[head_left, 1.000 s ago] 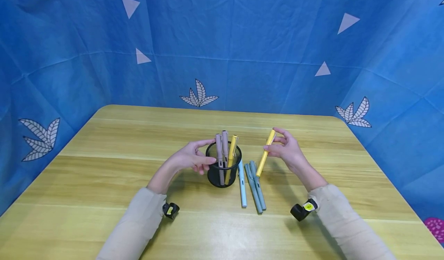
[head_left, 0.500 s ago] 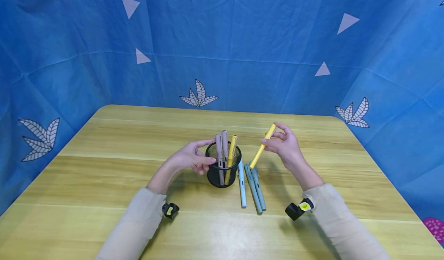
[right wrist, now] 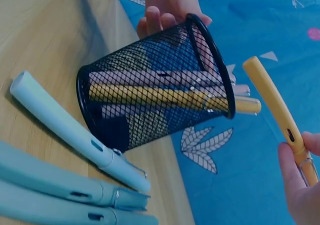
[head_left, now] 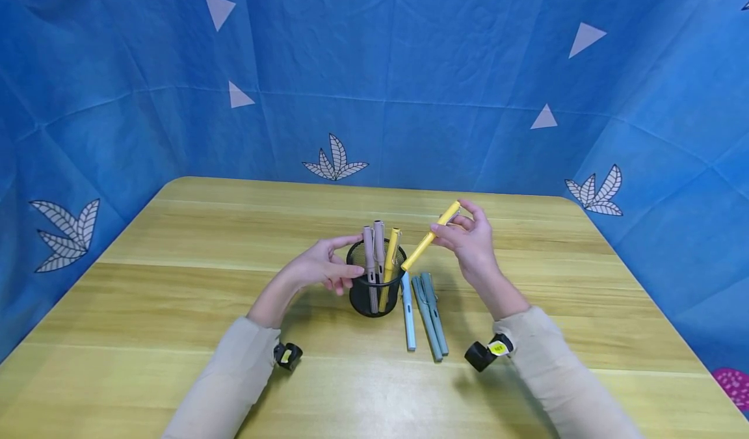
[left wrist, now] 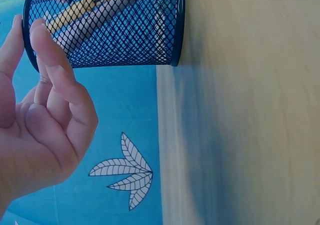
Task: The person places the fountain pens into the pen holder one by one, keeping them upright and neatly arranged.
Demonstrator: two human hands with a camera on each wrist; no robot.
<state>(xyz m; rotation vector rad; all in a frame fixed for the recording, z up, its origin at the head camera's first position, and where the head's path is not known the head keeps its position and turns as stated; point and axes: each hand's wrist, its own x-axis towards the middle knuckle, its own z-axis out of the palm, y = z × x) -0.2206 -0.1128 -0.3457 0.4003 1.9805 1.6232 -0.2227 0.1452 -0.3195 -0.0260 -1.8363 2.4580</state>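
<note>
Right hand (head_left: 468, 240) has swung left over the last second, and I see it pinching the yellow pen (head_left: 430, 236) by its upper end. That pen was upright beside the grey-blue pens; now it slants, its lower tip just above the rim of the black mesh cup (head_left: 376, 289) on the worktop (head_left: 175, 296). I judge the drop into the cup is nearly lined up. Left hand (head_left: 322, 268) has not moved: its fingers are relaxed and steady the cup's side. Three pens (head_left: 426, 315) still lie flat just right of the cup.
</note>
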